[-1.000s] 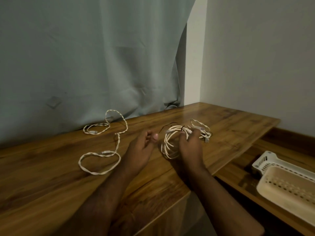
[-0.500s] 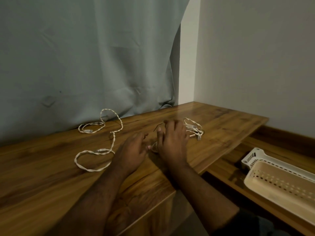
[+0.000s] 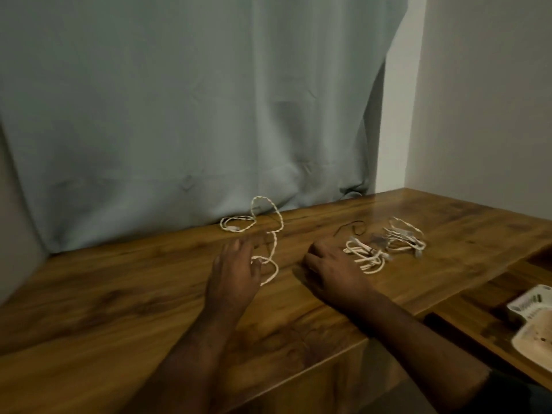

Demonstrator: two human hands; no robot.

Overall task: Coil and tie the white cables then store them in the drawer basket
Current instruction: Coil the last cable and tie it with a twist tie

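Wood-grain worktop (image 3: 119, 294) fills the lower view, backed by a pale grey-green curtain (image 3: 179, 100) and a plain wall at the corner.

On the left hand (image 3: 236, 270) the fingers (image 3: 239, 249) are straight and spread, holding nothing, hovering over or just touching the near loop of the loose white cable (image 3: 273, 234); motion blur hides whether there is contact. The right hand (image 3: 334, 270) lies low on the wood, its fingers loosely extended and gripping nothing, just beside a small coiled bundle (image 3: 366, 258). A second bundle (image 3: 403, 237) lies a little farther back and to the right, with a thin dark tie (image 3: 349, 227) curling near both.

Two cables look already coiled, so the step in hand appears to be starting on the last one, which trails uncoiled from the near loop up to a small loop by the curtain's hem. The next move likely calls for pinching one end with the left hand and drawing the length in without snagging its bends.

Off the worktop's right edge, on a lower wooden surface, part of the white basket (image 3: 534, 333) shows at the frame's border, well apart from the cables. Nothing lies between the left hand and the loose cable.
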